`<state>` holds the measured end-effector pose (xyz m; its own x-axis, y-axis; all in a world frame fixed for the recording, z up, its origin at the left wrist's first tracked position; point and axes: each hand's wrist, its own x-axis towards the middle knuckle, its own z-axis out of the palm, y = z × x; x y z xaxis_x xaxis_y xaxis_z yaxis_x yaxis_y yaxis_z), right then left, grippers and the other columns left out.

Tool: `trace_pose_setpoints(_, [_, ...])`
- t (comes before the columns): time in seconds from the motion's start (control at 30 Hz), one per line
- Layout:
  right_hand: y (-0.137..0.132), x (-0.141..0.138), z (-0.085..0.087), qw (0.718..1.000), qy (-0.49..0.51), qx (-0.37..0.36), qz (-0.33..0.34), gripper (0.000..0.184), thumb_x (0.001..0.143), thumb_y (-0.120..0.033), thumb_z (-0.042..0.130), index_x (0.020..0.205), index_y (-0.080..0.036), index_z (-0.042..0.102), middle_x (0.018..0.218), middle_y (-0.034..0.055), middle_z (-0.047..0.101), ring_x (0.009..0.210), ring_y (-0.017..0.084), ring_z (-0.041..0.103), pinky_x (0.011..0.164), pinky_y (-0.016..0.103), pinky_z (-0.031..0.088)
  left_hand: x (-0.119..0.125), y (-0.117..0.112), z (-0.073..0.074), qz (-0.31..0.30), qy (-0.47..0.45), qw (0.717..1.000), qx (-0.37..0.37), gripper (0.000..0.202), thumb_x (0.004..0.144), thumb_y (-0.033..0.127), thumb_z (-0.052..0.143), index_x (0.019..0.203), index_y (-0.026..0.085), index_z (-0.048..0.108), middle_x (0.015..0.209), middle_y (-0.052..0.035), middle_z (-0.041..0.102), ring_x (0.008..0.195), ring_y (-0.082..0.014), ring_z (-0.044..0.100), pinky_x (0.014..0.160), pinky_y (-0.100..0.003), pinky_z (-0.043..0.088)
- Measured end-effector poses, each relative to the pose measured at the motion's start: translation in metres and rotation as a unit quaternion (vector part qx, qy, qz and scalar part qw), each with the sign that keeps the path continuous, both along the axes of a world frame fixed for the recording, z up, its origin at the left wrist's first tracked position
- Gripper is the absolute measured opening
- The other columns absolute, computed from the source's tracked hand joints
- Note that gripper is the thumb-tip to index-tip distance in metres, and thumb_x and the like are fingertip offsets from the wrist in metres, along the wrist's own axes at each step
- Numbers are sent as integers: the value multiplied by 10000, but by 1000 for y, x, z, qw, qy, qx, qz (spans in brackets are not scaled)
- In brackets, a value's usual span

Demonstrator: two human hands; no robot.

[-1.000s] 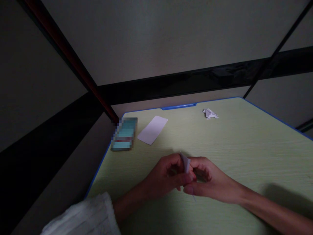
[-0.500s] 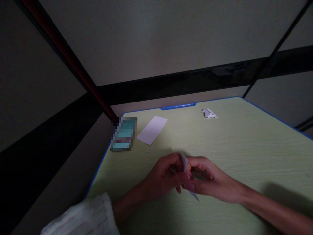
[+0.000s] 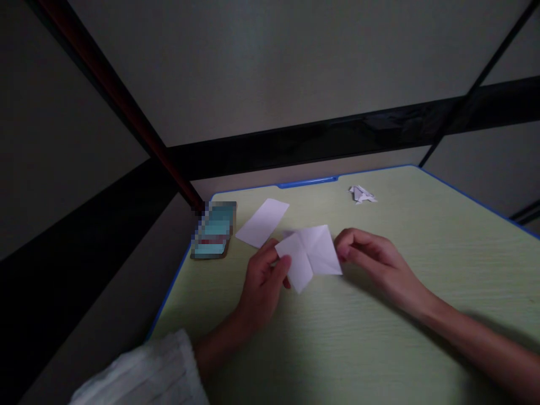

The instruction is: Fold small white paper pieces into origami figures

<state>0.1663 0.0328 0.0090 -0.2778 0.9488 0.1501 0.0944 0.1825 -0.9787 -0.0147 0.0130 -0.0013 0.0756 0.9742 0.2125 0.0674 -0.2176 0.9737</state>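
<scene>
A folded white paper point(image 3: 320, 250) with creases and a gap between its two flaps is held up above the table, tilted toward me. On its left part my left hand point(image 3: 265, 281) is closed, thumb in front and fingers behind. My right hand point(image 3: 371, 259) is at the right edge of the same paper, thumb and index finger pinched together there; the exact contact is hard to see. Just behind my left hand lies a flat white paper strip point(image 3: 264, 222), its near end partly covered by the fingers.
A phone point(image 3: 214, 230) with a blurred screen lies at the table's left edge. Toward the back right is a small folded paper figure point(image 3: 361, 194). The pale wooden table point(image 3: 442, 225) has a blue rim with a blue handle point(image 3: 307, 183), against a panelled wall.
The folded paper has turned from edge-on to face me and is spread out. Both hands have moved apart, my right hand going right and up, my left hand slightly left.
</scene>
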Motion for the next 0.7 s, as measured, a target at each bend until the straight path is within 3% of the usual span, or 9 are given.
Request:
trace_pose_setpoints(0.1, [8, 5, -2, 997, -2, 22, -73, 162, 757, -279, 483, 645, -161, 490, 614, -5, 496, 592, 110, 453, 573, 232, 363, -1, 4, 0, 53, 16, 998, 17, 267, 750, 264, 464, 518, 134, 484, 653, 9, 418, 535, -73, 427, 405, -158, 359])
trace_pose_setpoints(0.23, [0, -3, -4, 999, -37, 39, 9, 168, 733, -327, 520, 741, -162, 490, 740, 23, 518, 688, 135, 485, 606, 245, 386, 1, 2, 0, 8, 71, 997, 24, 230, 767, 244, 449, 567, 140, 493, 655, 10, 436, 579, -86, 449, 463, -168, 364])
trace_pose_setpoints(0.3, [-9, -11, -5, 996, -62, 28, 57, 284, 651, -308, 620, 842, -173, 459, 790, 16, 510, 712, 142, 489, 611, 245, 398, 3, -1, 0, -29, 112, 993, 36, 230, 766, 217, 453, 552, 140, 481, 661, 3, 454, 613, -95, 461, 499, -177, 360])
trace_pose_setpoints(0.37, [-16, -16, -7, 993, -89, 9, 71, 374, 624, -282, 651, 909, -180, 431, 780, 8, 513, 692, 143, 491, 576, 237, 401, 4, -4, 1, -60, 141, 987, 48, 249, 761, 199, 462, 519, 139, 464, 687, -9, 482, 641, -102, 472, 542, -190, 360])
trace_pose_setpoints(0.43, [-18, -19, -9, 994, -86, 4, 61, 270, 673, -267, 608, 870, -173, 449, 740, 3, 517, 662, 133, 487, 555, 228, 397, 5, -5, 1, -75, 143, 986, 46, 264, 765, 205, 460, 509, 138, 465, 693, -12, 489, 636, -104, 474, 561, -198, 360])
trace_pose_setpoints(0.5, [-14, -18, -11, 997, -58, -13, 42, 151, 733, -284, 540, 802, -158, 494, 683, 1, 520, 603, 118, 474, 511, 217, 380, 6, -5, 1, -78, 123, 989, 21, 261, 772, 229, 451, 529, 139, 482, 677, -6, 478, 605, -98, 465, 541, -196, 358])
trace_pose_setpoints(0.57, [-7, -14, -13, 999, -17, -35, 13, 162, 735, -301, 534, 753, -141, 547, 662, 6, 545, 576, 114, 475, 510, 224, 375, 5, -4, 0, -64, 84, 994, -12, 238, 776, 250, 444, 572, 139, 501, 664, 4, 466, 573, -90, 451, 507, -187, 351])
trace_pose_setpoints(0.7, [7, -5, -16, 987, 85, -86, -107, 189, 667, -320, 610, 708, -138, 583, 626, -1, 576, 557, 116, 498, 524, 239, 383, 3, 0, -2, 28, 33, 999, -31, 203, 756, 250, 463, 589, 142, 503, 596, 25, 441, 559, -88, 414, 503, -184, 329])
